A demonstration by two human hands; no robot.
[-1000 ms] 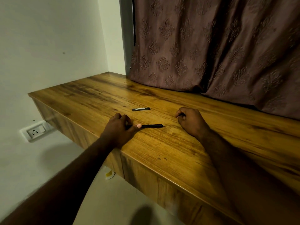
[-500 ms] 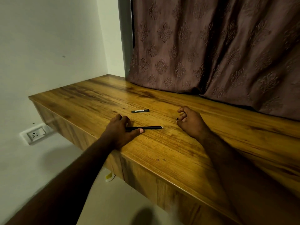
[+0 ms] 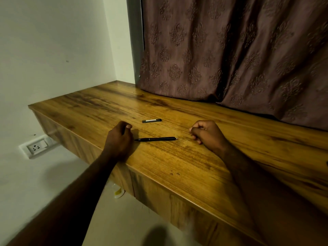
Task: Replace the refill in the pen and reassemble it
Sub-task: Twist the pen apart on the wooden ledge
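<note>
Left grip (image 3: pixel 120 139) loosely curled, empty, just beside pen (image 3: pixel 156 139); right grip (image 3: pixel 207 134) clenched, nothing seen inside; pen lies assembled on counter (image 3: pixel 195 174) between them, black strip (image 3: pixel 152 120) beyond; whether refill is already swapped cannot be told.
</note>
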